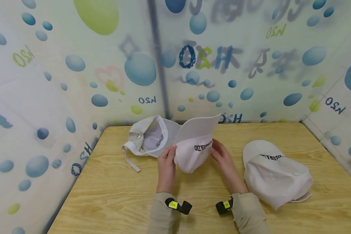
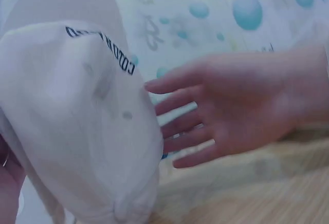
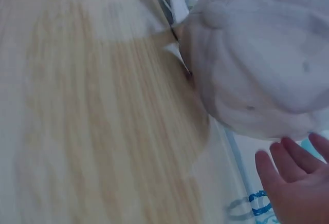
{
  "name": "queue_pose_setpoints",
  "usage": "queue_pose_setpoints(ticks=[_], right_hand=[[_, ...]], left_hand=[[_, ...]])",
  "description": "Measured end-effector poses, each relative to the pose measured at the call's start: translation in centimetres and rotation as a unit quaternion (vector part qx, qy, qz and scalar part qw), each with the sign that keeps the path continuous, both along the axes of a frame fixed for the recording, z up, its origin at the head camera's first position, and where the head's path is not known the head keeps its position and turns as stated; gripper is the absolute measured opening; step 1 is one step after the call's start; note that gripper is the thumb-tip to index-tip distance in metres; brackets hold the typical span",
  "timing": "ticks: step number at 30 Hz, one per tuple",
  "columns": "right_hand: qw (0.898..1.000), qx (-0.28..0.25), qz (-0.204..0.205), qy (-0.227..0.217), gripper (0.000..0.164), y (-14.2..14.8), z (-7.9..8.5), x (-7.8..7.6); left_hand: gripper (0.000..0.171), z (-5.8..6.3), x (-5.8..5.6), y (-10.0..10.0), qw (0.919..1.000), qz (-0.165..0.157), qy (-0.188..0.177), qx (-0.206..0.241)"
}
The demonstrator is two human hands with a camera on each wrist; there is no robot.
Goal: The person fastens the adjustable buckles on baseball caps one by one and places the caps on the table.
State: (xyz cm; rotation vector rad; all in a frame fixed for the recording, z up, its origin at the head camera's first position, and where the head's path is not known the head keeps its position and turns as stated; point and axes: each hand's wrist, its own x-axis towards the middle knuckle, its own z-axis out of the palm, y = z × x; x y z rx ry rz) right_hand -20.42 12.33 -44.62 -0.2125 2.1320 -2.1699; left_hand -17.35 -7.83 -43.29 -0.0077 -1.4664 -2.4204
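- Left hand (image 1: 167,162): pinching the held cap (image 1: 191,157) at its side.
- Right hand (image 1: 224,164): fingers straight, spread, at its opposite side.
- The held cap: above the desk (image 1: 105,185), stiff curved brim up, soft cloth crown; I judge it's being shaped, next calling for gentle, even pressure.
- Strapped cap (image 1: 152,139): hollow showing, left.
- Slumped cap (image 1: 276,177): creased, right.

Off-white cap (image 1: 190,156), blue-and-green spotted backdrop (image 1: 175,81)

The head view looks forward and down — both close wrist views share the held cap (image 1: 191,144).
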Motion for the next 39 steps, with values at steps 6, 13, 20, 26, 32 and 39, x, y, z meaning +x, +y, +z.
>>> queue_pose_setpoints(ticks=[6,13,20,26,32,39], right_hand=[[0.999,-0.039,-0.011,-0.033,0.067,0.9,-0.1,0.0],[0.998,-0.035,-0.013,-0.044,0.057,1.0,-0.1,-0.1],[0.996,-0.076,-0.019,-0.035,0.052,0.7,0.3,0.1],[0.990,-0.115,-0.030,-0.077,0.050,0.2,0.5,0.2],[0.981,-0.133,-0.036,-0.133,0.047,-0.2,0.2,0.1],[0.969,-0.173,-0.052,-0.167,0.043,-0.2,0.0,0.1]], left_hand=[[0.018,0.0,0.2,-0.5,0.9842,-0.057,-0.010,0.168],[0.021,0.1,0.5,-1.0,0.9736,-0.100,0.011,0.205],[0.027,-0.4,0.1,-1.2,0.9725,-0.098,0.004,0.211],[0.038,-1.2,-0.5,-1.3,0.9755,-0.098,-0.013,0.196],[0.038,-1.8,-0.5,-1.2,0.9703,-0.107,-0.035,0.214],[0.036,-2.5,-0.6,-1.1,0.9581,-0.153,-0.002,0.242]])
